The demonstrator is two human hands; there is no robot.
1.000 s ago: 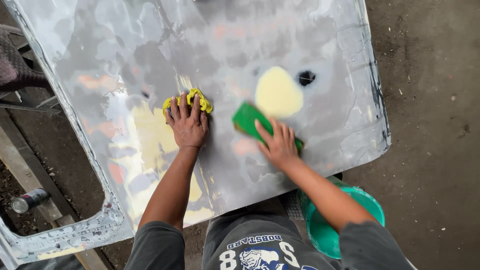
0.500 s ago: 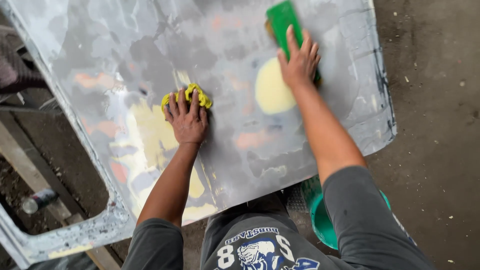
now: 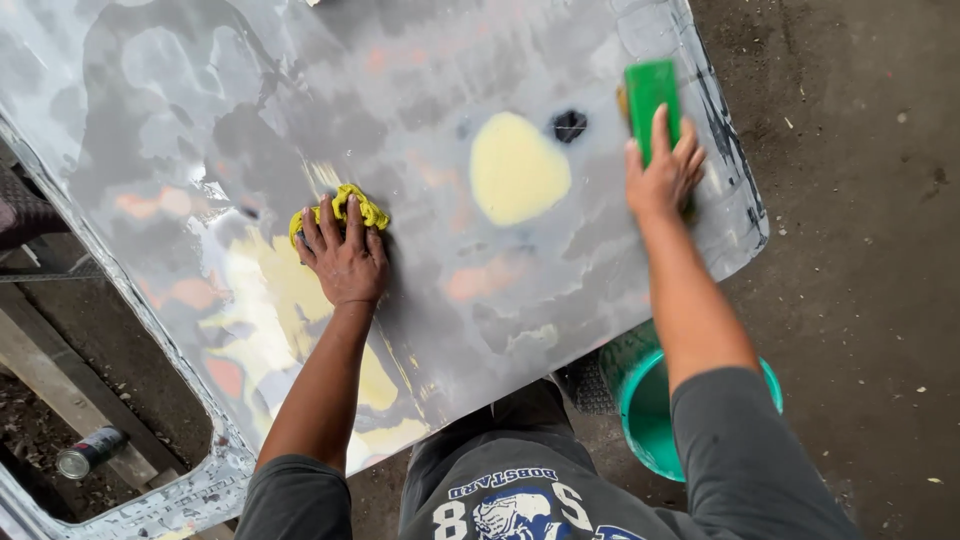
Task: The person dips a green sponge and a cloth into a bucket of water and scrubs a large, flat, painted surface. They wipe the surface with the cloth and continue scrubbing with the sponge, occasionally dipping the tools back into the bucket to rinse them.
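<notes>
A large grey sanded metal body panel [image 3: 240, 120] with yellow filler patches lies flat before me. My left hand [image 3: 345, 262] presses a crumpled yellow cloth [image 3: 352, 207] onto the wet panel near its middle. Toward the panel's right edge my right hand [image 3: 662, 175] holds a green sanding block [image 3: 650, 95] flat against the surface. A pale yellow filler spot [image 3: 518, 168] and a small dark hole [image 3: 569, 125] lie between the two hands.
A teal bucket [image 3: 650, 420] stands on the concrete floor [image 3: 860, 250] by my right leg, partly under the panel. A spray can [image 3: 88, 452] lies at lower left beside a wooden beam [image 3: 60, 385]. The panel's window cut-out opens at lower left.
My right hand has slid the green block from the panel's middle up and then over to the right edge. My left hand has stayed on the yellow cloth.
</notes>
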